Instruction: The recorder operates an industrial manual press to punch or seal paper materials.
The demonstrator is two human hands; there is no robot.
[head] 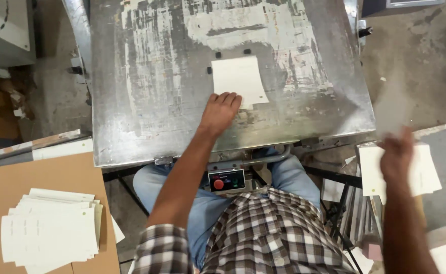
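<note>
Steel plate (157,101): worn, scratched metal bed filling the upper middle of the view, streaked with pale residue.
Card (238,81): one cream sheet lying flat on the plate, its top edge against small black stops (231,52).
Left hand (220,111): palm down on the plate, fingers (231,99) held together and laid over the card's lower left corner, touching it.
Right hand (396,152): raised at the right, blurred; it sits over the right stack, and whether it grips a sheet cannot be told.
Right stack (428,172): cream cards on a stand beside the person's right knee.
Left stack (50,231): fanned pile of the same cards on a brown board (9,187), well apart from both hands.
Control box (226,180): below the plate's near edge, between the knees, with a red button (218,184).
Clothing: checked shirt, blue jeans.
Floor (421,56): grey concrete.
</note>
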